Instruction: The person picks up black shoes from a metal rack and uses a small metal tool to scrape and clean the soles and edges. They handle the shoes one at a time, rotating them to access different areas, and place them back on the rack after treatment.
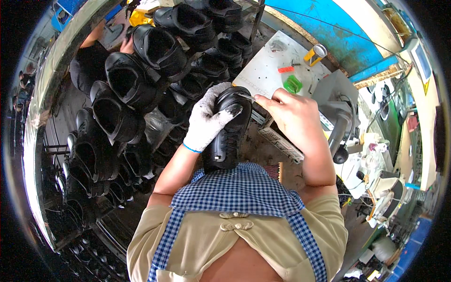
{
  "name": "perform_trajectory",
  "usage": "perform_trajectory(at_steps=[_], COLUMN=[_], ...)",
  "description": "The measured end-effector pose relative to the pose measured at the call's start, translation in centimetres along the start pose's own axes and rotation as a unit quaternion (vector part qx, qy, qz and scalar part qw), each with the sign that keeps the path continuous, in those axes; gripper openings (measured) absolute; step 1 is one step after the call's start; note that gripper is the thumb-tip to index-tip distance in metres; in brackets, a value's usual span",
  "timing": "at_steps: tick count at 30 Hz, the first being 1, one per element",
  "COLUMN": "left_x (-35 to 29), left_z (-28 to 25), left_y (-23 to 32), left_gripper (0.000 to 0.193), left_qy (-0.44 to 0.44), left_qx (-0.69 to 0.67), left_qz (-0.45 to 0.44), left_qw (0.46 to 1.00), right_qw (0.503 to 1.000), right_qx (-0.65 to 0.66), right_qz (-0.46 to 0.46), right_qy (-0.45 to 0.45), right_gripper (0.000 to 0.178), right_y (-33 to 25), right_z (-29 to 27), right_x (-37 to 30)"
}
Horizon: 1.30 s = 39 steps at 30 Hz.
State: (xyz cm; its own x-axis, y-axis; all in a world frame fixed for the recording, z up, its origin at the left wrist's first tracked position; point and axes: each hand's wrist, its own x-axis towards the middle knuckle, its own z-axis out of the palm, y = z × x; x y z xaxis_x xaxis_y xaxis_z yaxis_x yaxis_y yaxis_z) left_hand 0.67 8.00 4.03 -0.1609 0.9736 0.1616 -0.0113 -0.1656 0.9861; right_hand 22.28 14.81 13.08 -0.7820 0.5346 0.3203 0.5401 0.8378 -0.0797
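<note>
My left hand [205, 121], in a whitish knitted glove with a blue cuff edge and dark smudges, is closed round the front part of a black lace-up shoe [229, 141]. The shoe's toe points away from me, and its other end is against my checked apron. Bare and closed, my right hand [295, 113] grips a thin metal tool [246, 96] with a slim shaft. The tool reaches left to the shoe's toe edge, where its tip seems to touch; the handle is hidden in my fist.
A rack on the left carries several black shoes [123, 77]. Ahead right stands a white table [258, 61] with a yellow can [315, 55], a green piece [292, 84] and a red piece [285, 69]. A grey machine [336, 91] is beyond my right forearm. Another person's arm [89, 66] shows behind the rack.
</note>
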Motion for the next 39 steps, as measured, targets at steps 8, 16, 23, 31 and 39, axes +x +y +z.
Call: perform_trajectory(at_steps=[8,16,23,31,39], left_x=[0.0,0.0,0.0,-0.2,0.0], left_z=[-0.6,-1.1,-1.2,-0.2,-0.6], left_y=[0.1,-0.5,-0.4,-0.6,-0.7], left_gripper=[0.067,0.061,0.058,0.059,0.058], left_qy=[-0.02,-0.006,0.004,0.023,0.048], left_qx=[0.008,-0.002,-0.005,0.094,0.039], left_qz=[-0.037,-0.03,-0.018,0.014,0.015], left_qw=[0.999,1.0,1.0,0.995,0.998], right_qw=[0.999,0.998,0.978,0.955,0.962], right_qx=[0.0,0.046,0.158,0.196,0.216], right_qz=[-0.043,0.011,0.084,0.135,0.11], right_qy=[0.005,0.043,0.108,0.179,0.125], right_gripper=[0.029,0.03,0.026,0.021,0.024], right_y=[0.9,0.2,-0.8,-2.4,-0.8], right_z=[1.3,4.1,6.7,8.6,5.8], right_x=[1.0,1.0,0.5,0.6,-0.2])
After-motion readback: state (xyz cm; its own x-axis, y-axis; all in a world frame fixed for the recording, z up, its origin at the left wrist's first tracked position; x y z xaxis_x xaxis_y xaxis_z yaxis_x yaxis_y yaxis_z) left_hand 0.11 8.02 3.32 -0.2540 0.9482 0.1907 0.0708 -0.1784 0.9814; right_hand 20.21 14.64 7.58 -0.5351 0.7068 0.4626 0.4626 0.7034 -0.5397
